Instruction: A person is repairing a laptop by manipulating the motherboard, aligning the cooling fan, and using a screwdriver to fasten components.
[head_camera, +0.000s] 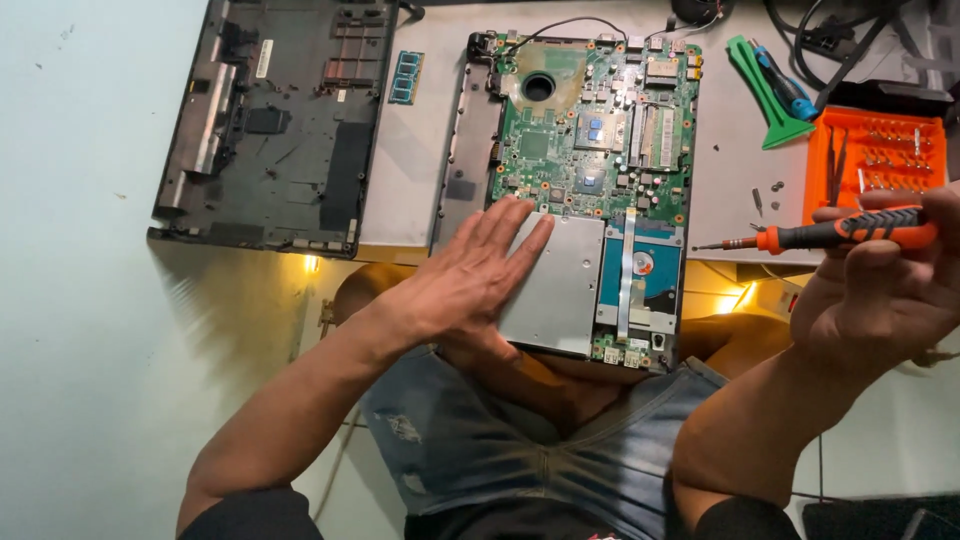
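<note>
An opened laptop chassis (470, 150) lies on the white table with its green motherboard (590, 120) exposed. My left hand (465, 275) rests flat, fingers spread, on the silver optical drive (565, 290) at the laptop's near left. A blue hard drive (650, 270) with a white ribbon cable sits beside the drive. My right hand (885, 275) is raised at the right, gripping an orange and black screwdriver (840, 232) whose tip points left, apart from the laptop.
The removed black bottom cover (270, 120) lies at the far left. A loose memory stick (406, 77) lies between cover and laptop. An orange bit case (875, 165), a green pry tool (765, 95), small screws (772, 190) and cables are at the right.
</note>
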